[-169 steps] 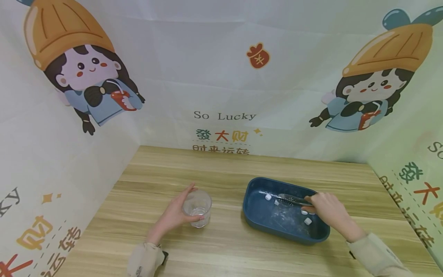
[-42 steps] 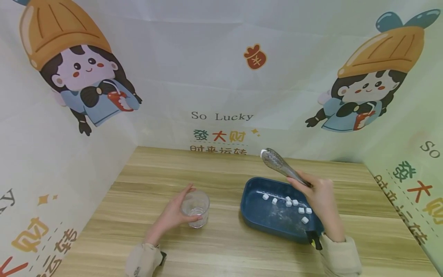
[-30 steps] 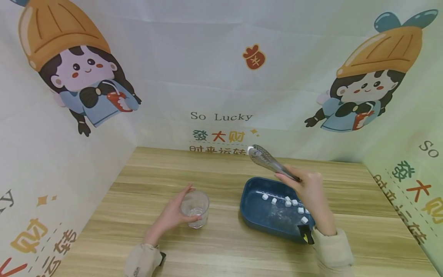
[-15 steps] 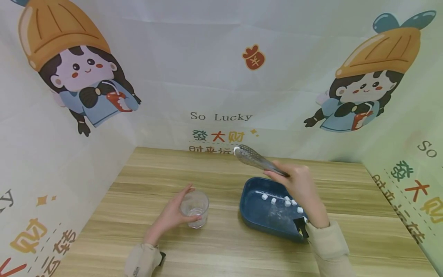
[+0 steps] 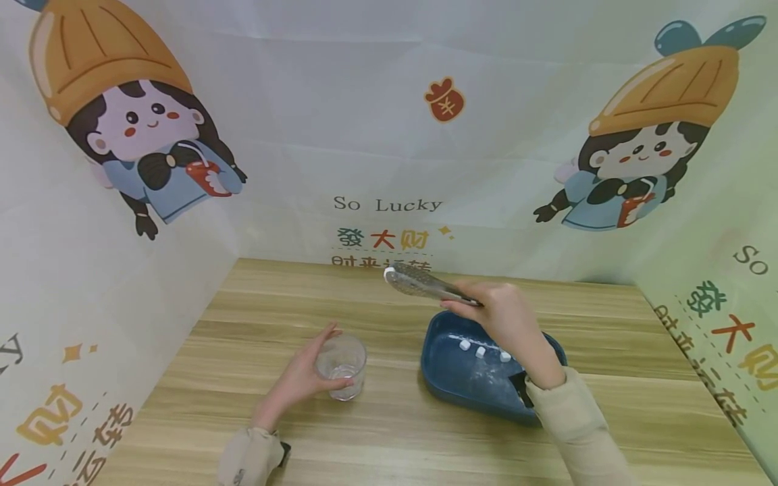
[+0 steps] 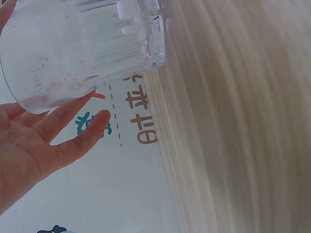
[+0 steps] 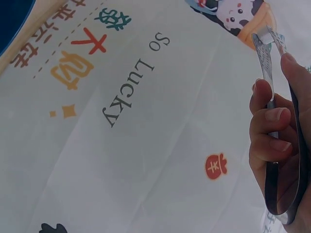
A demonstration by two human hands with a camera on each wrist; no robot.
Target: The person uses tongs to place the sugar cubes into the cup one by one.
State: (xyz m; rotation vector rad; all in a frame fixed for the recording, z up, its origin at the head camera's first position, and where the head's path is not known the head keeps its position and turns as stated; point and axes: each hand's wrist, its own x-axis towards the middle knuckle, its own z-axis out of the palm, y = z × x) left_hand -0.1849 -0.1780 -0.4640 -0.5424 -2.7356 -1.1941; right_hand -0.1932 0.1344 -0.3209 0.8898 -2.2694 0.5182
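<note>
A clear glass (image 5: 348, 354) stands upright on the wooden table, with my left hand (image 5: 298, 378) curved around its left side, thumb in front and fingers behind. Small white pieces (image 6: 128, 10) show near its base in the left wrist view. My right hand (image 5: 510, 324) grips metal tongs (image 5: 422, 283), raised over the table behind the tray. Pinched in their perforated tips is a small white cube (image 7: 265, 35). The blue tray (image 5: 450, 388) holds several similar white cubes (image 5: 464, 345), some hidden by the right hand and forearm.
The wooden table (image 5: 389, 439) ends at a printed cloth backdrop (image 5: 292, 169) at the back and both sides. The tray lies to the right of the glass, with bare wood between them.
Earlier the tongs were down in the tray. They rose with a white cube in their tips, then travelled left toward the glass side. The left hand and glass stayed in place.
</note>
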